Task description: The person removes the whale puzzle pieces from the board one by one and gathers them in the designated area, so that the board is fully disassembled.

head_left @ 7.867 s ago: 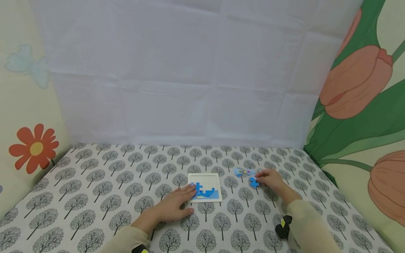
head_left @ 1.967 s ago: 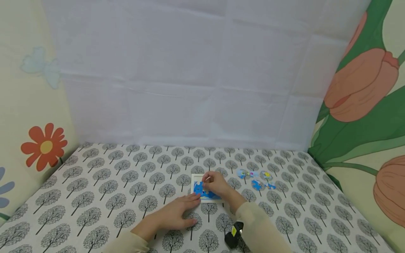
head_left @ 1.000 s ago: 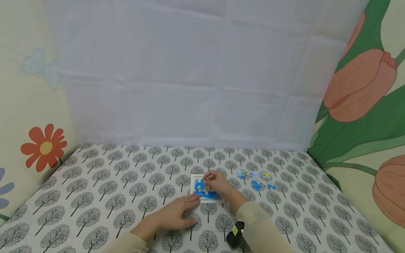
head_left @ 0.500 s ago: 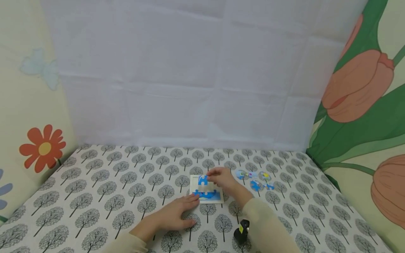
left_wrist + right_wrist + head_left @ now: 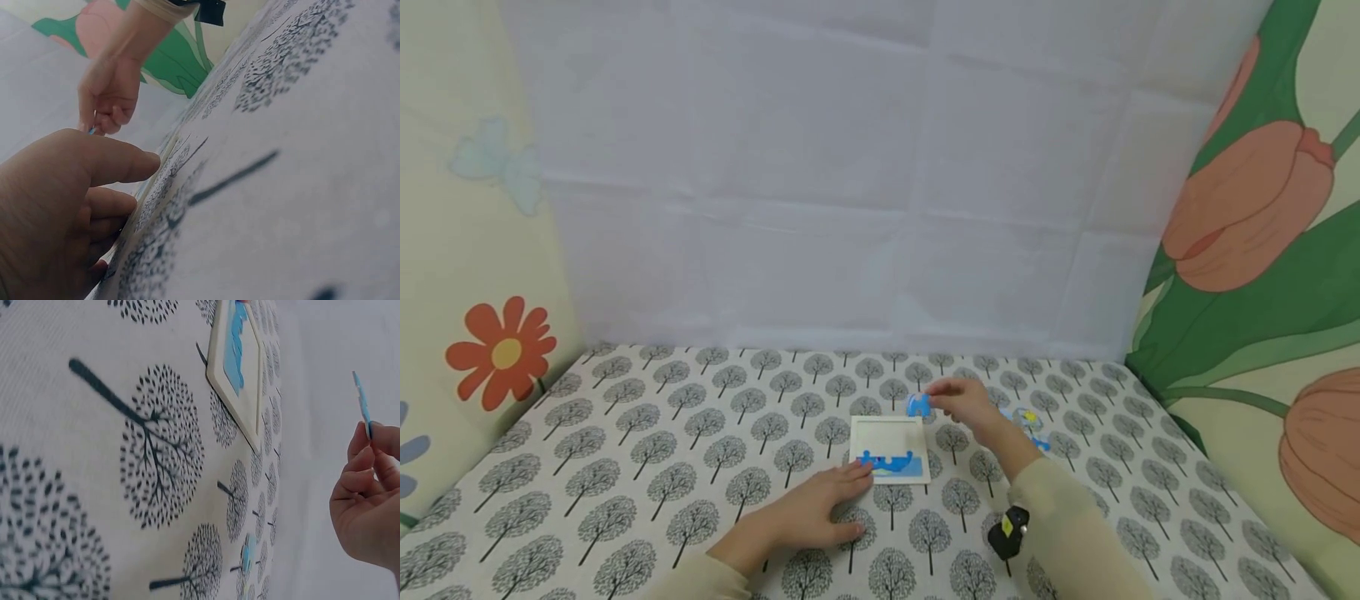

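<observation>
A white frame [image 5: 890, 423] lies on the patterned cloth, with joined blue pieces [image 5: 891, 463] along its near side and its bare white bottom showing behind them. The left hand [image 5: 812, 510] rests with extended fingers on the frame's near left corner. Raised past the frame's back right corner, the right hand [image 5: 973, 410] pinches a blue puzzle piece [image 5: 919, 406] between thumb and finger. The right wrist view shows that piece [image 5: 362, 403] edge-on, held by the right hand [image 5: 369, 494] clear of the cloth. In the left wrist view, the left hand's [image 5: 62, 200] fingers bend slightly.
Loose puzzle pieces [image 5: 1028, 419] lie on the cloth right of the frame, partly hidden behind the right hand and forearm. A white sheet [image 5: 805, 183] hangs behind the table, and printed walls stand at both sides.
The right hand has lifted the blue piece from the frame's back area and moved it right and away, uncovering the frame's white bottom. The left hand has stayed at the corner.
</observation>
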The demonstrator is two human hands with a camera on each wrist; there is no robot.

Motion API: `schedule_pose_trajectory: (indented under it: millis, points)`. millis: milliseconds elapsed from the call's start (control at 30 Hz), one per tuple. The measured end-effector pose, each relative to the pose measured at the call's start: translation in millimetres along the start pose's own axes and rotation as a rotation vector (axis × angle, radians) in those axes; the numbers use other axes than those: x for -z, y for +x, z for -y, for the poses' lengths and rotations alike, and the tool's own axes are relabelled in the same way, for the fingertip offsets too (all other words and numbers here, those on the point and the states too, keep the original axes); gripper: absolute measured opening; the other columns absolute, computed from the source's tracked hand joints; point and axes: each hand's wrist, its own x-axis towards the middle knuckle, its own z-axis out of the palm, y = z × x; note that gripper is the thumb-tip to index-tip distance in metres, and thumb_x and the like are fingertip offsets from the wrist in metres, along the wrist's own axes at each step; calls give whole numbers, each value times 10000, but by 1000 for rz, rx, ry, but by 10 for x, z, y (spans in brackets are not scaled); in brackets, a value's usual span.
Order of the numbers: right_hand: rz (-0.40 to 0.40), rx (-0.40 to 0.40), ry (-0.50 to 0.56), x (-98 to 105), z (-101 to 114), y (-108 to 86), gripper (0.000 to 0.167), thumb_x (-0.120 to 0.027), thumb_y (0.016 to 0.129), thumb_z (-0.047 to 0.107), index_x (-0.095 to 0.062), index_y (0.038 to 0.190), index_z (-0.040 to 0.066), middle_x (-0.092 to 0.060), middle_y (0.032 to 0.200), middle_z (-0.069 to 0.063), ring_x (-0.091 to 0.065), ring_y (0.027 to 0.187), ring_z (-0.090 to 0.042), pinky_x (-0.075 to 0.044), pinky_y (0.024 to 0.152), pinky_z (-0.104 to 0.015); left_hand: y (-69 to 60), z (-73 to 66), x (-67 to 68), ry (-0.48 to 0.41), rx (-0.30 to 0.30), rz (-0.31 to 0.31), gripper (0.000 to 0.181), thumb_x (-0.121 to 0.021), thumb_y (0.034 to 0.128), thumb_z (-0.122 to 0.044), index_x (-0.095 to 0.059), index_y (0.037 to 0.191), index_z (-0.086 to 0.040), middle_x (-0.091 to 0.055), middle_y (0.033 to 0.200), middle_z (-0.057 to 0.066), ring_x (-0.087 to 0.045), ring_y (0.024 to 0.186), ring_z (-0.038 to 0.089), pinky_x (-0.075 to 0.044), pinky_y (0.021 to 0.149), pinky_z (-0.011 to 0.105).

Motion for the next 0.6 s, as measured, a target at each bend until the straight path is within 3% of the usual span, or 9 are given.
schedule_pose_trajectory:
  millis: [200,367,600]
  points:
    - [-58,-46,6,185,-55,-32,111,-599,802,90,-636,901,57,-580,828,-36,-460,661,-190,-422,613,-388,-10,9,2,17,-46,-43,613,-536,805,-375,-422,1248,34,-346,1322,154,-277,1219,294,-233,963,462]
    - [-58,-54,28,312,-150,-71,137,-584,808,59,-618,926,-1,-564,786,-42,-429,600,-189,-378,540,-321,-3,6,3,-6,3,-4,620,-542,797,-360,-402,1264,24,-318,1342,137,-249,1233,282,-209,972,468]
    - [-60,-97,28,421,-322,-123,109,-578,807,47,-610,894,-11,-554,760,-39,-448,621,-180,-383,539,-297,1,-4,14,8,5,12,612,-540,797,-350,-404,1266,19,-320,1344,126,-257,1230,281,-219,968,467]
